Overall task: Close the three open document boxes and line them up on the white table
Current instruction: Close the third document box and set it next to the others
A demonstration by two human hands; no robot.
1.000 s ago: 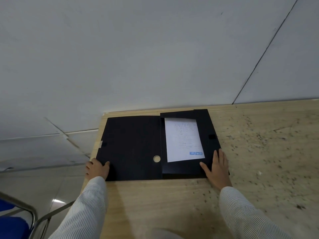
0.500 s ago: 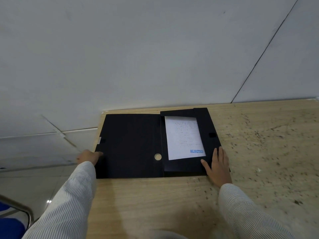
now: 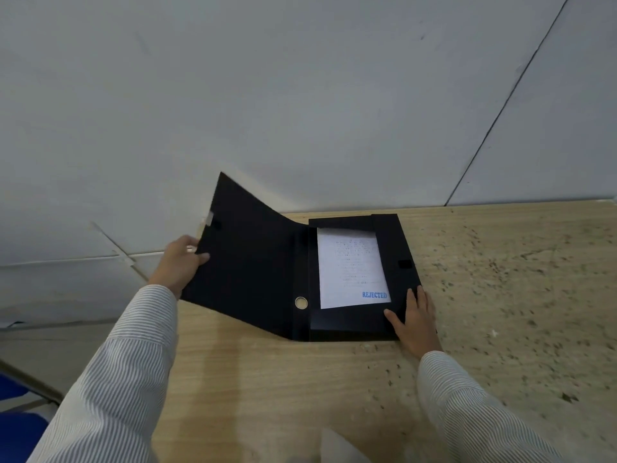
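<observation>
One black document box [image 3: 390, 245] lies open on a wooden table [image 3: 334, 389], against the wall. Inside it lies a white sheet [image 3: 350, 265] stamped REJECTED in blue. The box's lid [image 3: 250, 259] is raised at a slant on the left, with a round finger hole near the spine. My left hand [image 3: 178, 265] grips the lid's left edge, thumb on the inner face. My right hand [image 3: 415, 317] rests flat on the box's front right corner, fingers spread. No other document boxes are in view.
The wooden table is speckled with dark marks on its right half. A grey wall rises straight behind it. Left of the table lie floor tiles, a metal chair frame and a blue seat [image 3: 16, 429].
My left hand slid up the lid's left edge, took hold and lifted it from flat on the table to a slant. My right hand stayed on the box's corner.
</observation>
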